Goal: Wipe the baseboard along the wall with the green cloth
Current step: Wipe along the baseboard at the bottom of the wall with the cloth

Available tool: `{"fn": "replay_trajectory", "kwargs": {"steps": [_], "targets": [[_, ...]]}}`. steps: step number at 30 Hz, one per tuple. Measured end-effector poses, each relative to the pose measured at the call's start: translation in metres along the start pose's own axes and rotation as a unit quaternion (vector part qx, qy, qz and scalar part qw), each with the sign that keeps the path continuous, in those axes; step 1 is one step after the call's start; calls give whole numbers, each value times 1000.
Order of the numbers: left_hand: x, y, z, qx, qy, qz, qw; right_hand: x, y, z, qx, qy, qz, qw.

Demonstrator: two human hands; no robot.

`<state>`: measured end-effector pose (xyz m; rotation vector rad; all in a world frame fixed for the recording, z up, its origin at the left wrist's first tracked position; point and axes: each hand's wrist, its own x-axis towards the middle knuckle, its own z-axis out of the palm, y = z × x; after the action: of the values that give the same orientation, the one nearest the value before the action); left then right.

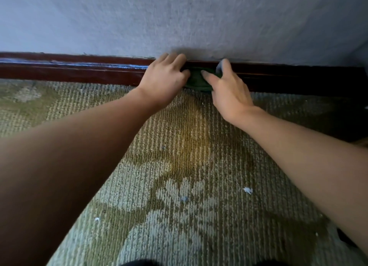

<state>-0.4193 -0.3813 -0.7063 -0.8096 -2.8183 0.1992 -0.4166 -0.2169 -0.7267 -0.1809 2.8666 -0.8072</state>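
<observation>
A dark red-brown baseboard (79, 70) runs across the foot of the pale grey wall (179, 19). A dark green cloth (196, 80) is bunched against the baseboard near the middle. My left hand (163, 80) presses on the cloth's left side, fingers curled over the baseboard's top edge. My right hand (227, 90) holds the cloth's right side, thumb and index finger lying on it. Most of the cloth is hidden under both hands.
Patterned green and beige carpet (179, 166) covers the floor up to the baseboard. Small white and bluish scraps (248, 190) lie scattered on it. The right end of the baseboard is in deep shadow.
</observation>
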Motion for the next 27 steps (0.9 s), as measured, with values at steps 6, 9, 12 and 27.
{"fn": "replay_trajectory", "kwargs": {"steps": [6,9,12,27], "targets": [[-11,8,-4,-4,28,3,1000,-4,-3,-5,44,-4,6,999],[-8,19,-5,22,43,50,998,-12,8,-12,37,5,15,999],[9,31,-3,43,67,93,993,-15,26,-25,-17,25,18,999],[24,29,8,102,66,104,987,-8,35,-27,-69,6,14,997]]}}
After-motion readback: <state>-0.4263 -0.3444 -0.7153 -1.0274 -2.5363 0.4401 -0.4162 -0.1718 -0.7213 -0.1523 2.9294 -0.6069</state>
